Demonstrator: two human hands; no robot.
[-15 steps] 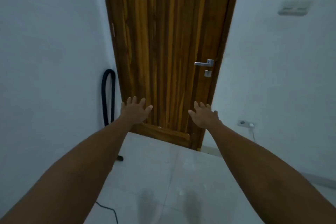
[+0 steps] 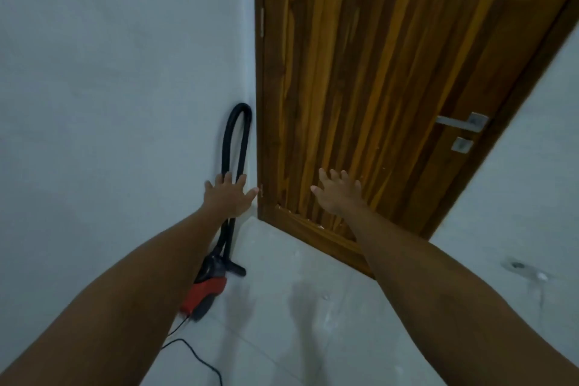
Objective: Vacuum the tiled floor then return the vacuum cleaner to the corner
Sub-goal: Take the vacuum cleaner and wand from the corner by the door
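Observation:
A red and black vacuum cleaner (image 2: 206,287) lies on the white tiled floor (image 2: 300,323) in the corner between the left wall and the door. Its black hose (image 2: 238,135) loops up against the wall. My left hand (image 2: 228,196) is stretched out with spread fingers in front of the hose's lower part, holding nothing. My right hand (image 2: 340,193) is also spread open, held in front of the lower part of the door. My left forearm hides part of the vacuum's body.
A wooden door (image 2: 376,88) with a metal handle (image 2: 463,124) stands shut ahead. White walls rise on both sides. A black power cord (image 2: 200,360) runs over the floor near my left arm. A wall socket (image 2: 517,266) sits low on the right wall.
The view has swung left, bringing the corner and the red vacuum body into sight. Both hands stay spread open; my left hand now lies over the hose.

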